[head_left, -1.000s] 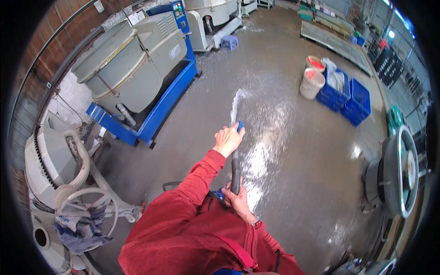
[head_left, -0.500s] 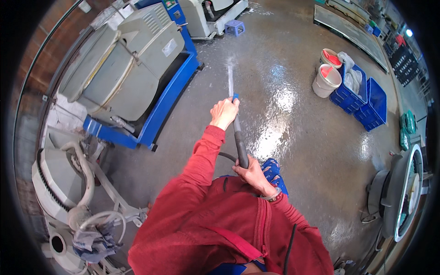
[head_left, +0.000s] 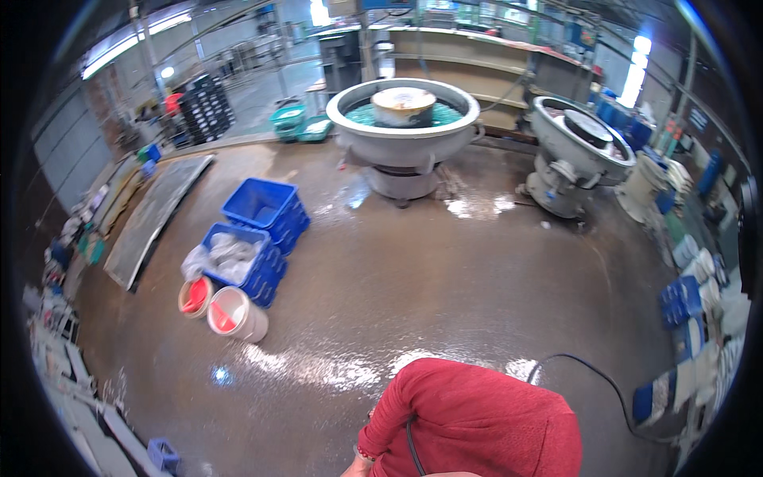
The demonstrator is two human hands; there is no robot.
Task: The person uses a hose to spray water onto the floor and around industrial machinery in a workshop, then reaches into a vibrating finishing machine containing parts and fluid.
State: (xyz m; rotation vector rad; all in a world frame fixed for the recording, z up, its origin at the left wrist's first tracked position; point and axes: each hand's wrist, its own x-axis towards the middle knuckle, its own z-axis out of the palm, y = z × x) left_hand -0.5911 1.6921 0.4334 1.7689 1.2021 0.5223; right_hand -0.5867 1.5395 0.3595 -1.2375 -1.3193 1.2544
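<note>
Only a sliver of my right hand (head_left: 356,467) shows at the lower edge, below a bracelet and the cuff of a red sleeve (head_left: 477,409). Its fingers are cut off, so what it holds is hidden. My left hand is out of the picture. A thin dark cord (head_left: 413,449) runs along the front of the red jacket. Behind my right shoulder, a black hose (head_left: 592,367) curves over the wet floor (head_left: 477,294) toward the right side.
Two blue crates (head_left: 262,203) stand at the left, one holding whitish plastic, beside two pale buckets (head_left: 242,314) with red things in them. Ahead are a large round grey tub machine (head_left: 401,147) and a second one (head_left: 568,171). Containers (head_left: 679,302) line the right edge.
My view has swung far to the right and up. The wand spraying water and my left hand have left the picture; crates and buckets now appear at the left.
</note>
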